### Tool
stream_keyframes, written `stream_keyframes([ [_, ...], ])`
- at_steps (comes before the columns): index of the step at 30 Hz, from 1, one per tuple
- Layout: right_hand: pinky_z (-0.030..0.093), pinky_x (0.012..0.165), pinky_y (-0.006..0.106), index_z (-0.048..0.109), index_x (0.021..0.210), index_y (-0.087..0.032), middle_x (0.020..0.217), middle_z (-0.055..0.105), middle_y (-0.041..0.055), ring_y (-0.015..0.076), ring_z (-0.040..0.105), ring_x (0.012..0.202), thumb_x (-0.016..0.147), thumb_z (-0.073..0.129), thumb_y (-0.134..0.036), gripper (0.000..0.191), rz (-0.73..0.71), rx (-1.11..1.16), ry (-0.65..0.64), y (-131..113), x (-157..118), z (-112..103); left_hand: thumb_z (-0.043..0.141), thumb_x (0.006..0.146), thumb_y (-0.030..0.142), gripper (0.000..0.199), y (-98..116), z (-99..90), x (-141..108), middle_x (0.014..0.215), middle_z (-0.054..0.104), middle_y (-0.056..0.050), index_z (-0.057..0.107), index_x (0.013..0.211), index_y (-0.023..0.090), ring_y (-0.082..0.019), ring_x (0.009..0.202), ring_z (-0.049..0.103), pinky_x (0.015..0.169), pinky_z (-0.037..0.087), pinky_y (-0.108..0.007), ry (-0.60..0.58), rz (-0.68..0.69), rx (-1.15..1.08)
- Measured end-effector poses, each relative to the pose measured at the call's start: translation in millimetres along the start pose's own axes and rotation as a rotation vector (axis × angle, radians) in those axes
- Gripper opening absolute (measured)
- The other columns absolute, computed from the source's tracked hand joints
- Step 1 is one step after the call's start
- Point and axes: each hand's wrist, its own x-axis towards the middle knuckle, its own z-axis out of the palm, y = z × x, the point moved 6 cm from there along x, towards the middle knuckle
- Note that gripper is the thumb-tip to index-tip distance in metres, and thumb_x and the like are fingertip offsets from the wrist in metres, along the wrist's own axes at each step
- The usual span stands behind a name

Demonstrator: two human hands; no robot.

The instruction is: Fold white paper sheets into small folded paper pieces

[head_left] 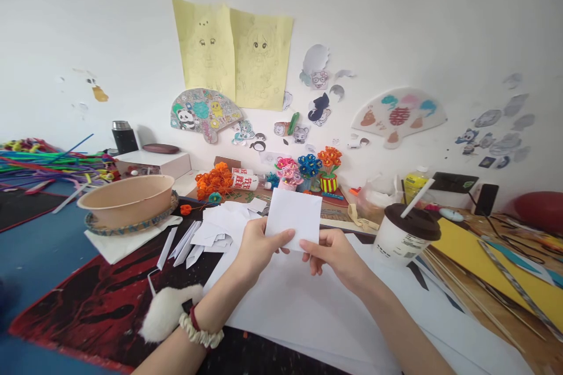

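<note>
A small white square of paper (294, 214) is held up in front of me, above larger white sheets (303, 299) on the table. My left hand (259, 246) pinches its lower left part, thumb on the near face. My right hand (329, 250) grips the lower right corner between thumb and fingers. Left of my hands lies a pile of cut white paper pieces (226, 220), with several folded white strips (185, 243) beside it. A white fluffy object (165, 313) rests by my left wrist, which wears a pale scrunchie (200, 331).
A beige basin (125, 202) stands at the left. To the right is a white cup (400, 240) with a brown lid and straw. Behind are orange craft flowers (215, 181) and small flower pots (329, 181). Yellow sheets (497, 269) and thin sticks (475, 299) lie far right.
</note>
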Motion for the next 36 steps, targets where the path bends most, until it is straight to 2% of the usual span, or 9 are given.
stream_keyframes([
  [6,0.04,0.036,0.022,0.061,0.052,-0.013,0.045,0.058,0.0015,0.0103,0.051,0.035,0.067,0.069,-0.049,0.04,-0.046,0.0,0.035,0,1,0,0.071,0.066,0.034,0.026,-1,1.8,1,0.061,0.066,-0.005,0.063,0.071,0.01,-0.014,0.053,0.057,0.05,0.043,-0.025,-0.027,0.013,-0.012],
  [11,0.04,0.036,0.023,0.063,0.052,-0.013,0.045,0.059,0.0025,0.0109,0.052,0.035,0.068,0.07,-0.048,0.039,-0.086,0.029,0.115,-5,-1,-7,0.07,0.067,0.035,0.027,-3,8.9,0,0.067,0.069,-0.008,0.064,0.075,0.01,-0.015,0.057,0.062,0.05,0.044,-0.023,-0.13,-0.019,-0.009],
  [17,0.039,0.034,0.024,0.063,0.052,-0.013,0.046,0.06,0.0032,0.0117,0.051,0.034,0.066,0.071,-0.048,0.038,-0.092,0.021,0.155,-5,-1,-15,0.067,0.071,0.044,0.033,-5,3.0,2,0.066,0.07,-0.009,0.06,0.068,0.011,-0.015,0.052,0.063,0.047,0.044,-0.022,-0.066,-0.009,-0.027],
  [25,0.039,0.035,0.024,0.062,0.047,-0.014,0.037,0.055,0.0033,0.0137,0.053,0.035,0.071,0.068,-0.046,0.041,-0.124,-0.03,0.143,-2,1,-18,0.056,0.078,0.052,0.043,3,5.2,0,0.06,0.068,-0.009,0.059,0.064,0.011,-0.016,0.05,0.063,0.048,0.046,-0.024,-0.096,0.05,-0.001],
  [31,0.04,0.036,0.024,0.062,0.047,-0.014,0.036,0.054,0.0022,0.0127,0.052,0.035,0.072,0.068,-0.044,0.04,-0.125,-0.019,0.138,-3,-1,-19,0.049,0.083,0.05,0.045,2,3.0,1,0.071,0.07,-0.012,0.064,0.071,0.009,-0.018,0.062,0.066,0.057,0.048,-0.026,-0.165,-0.004,-0.011],
  [34,0.039,0.034,0.023,0.063,0.049,-0.014,0.038,0.054,0.0009,0.0116,0.051,0.033,0.071,0.07,-0.043,0.037,-0.105,0.004,0.122,-2,0,-17,0.056,0.081,0.044,0.036,5,2.7,1,0.078,0.07,-0.01,0.067,0.081,0.01,-0.017,0.072,0.065,0.061,0.047,-0.025,-0.204,0.041,0.006],
  [36,0.038,0.033,0.022,0.063,0.049,-0.014,0.039,0.055,0.0007,0.0109,0.05,0.032,0.07,0.07,-0.042,0.036,-0.083,0.017,0.089,-1,0,-13,0.061,0.078,0.041,0.031,5,4.1,1,0.077,0.069,-0.008,0.067,0.082,0.01,-0.017,0.07,0.064,0.06,0.046,-0.024,-0.203,0.051,0.005],
])
